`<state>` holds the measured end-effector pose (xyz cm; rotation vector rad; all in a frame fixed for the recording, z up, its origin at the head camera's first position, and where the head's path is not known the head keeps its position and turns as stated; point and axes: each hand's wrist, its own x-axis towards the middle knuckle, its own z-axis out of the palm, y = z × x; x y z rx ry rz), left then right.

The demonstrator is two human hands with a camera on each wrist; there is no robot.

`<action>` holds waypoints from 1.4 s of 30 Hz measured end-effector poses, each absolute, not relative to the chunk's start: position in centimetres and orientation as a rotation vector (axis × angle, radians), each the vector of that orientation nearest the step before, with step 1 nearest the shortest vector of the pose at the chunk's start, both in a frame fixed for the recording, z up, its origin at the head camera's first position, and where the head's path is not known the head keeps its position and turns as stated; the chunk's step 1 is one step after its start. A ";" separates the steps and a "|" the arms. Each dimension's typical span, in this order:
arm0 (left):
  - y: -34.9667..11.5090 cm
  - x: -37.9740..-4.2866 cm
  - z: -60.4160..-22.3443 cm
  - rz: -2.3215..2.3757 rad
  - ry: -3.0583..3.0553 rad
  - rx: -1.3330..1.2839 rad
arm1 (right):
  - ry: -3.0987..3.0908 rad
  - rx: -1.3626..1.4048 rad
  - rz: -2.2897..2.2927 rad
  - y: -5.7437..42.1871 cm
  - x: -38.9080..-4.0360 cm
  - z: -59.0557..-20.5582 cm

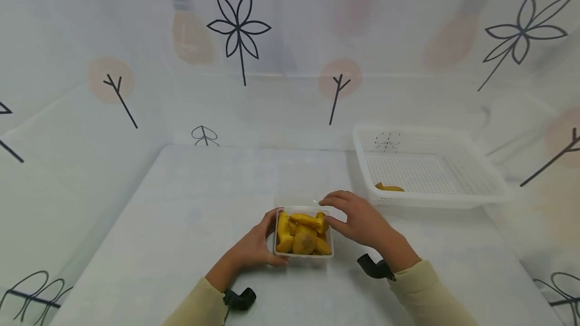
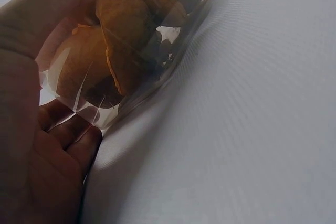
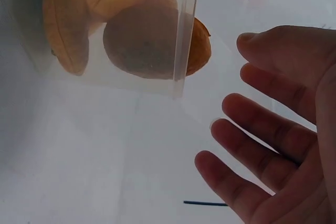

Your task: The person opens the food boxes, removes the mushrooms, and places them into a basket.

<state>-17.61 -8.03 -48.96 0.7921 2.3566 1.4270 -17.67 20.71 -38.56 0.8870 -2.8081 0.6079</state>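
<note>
A clear plastic box (image 1: 312, 256) filled with several yellow, banana-like and rounded pieces (image 1: 305, 240) stands on the white table. My left hand (image 1: 249, 250) grips the box from its left side, thumb along the near side and fingers round the back. Through the box wall, the left wrist view shows orange-yellow pieces (image 2: 126, 35) close to the palm. At the box's right rim, my right hand (image 1: 355, 218) hovers with spread, relaxed fingers and nothing in them. The right wrist view shows its fingers (image 3: 262, 119) apart from the box, beside a rounded piece (image 3: 199, 48) rising above the rim.
Behind and right of the hands, a white perforated basket (image 1: 453, 200) holds a yellow piece (image 1: 389, 187) near its front left corner. A patterned white cloth (image 1: 281, 99) hangs round the white table (image 1: 204, 190). Black cameras (image 1: 376, 267) are strapped to both wrists.
</note>
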 end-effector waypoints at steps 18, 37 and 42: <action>-7.9 -17.7 -49.0 1.471 2.336 0.788 | -2.862 1.009 0.580 20.7 -17.5 -39.5; -8.0 -17.7 -49.0 1.450 2.348 0.779 | -2.874 1.004 0.502 19.8 -17.6 -39.3; -7.9 -17.7 -49.0 1.447 2.352 0.776 | -2.868 1.029 0.556 19.6 -17.6 -39.3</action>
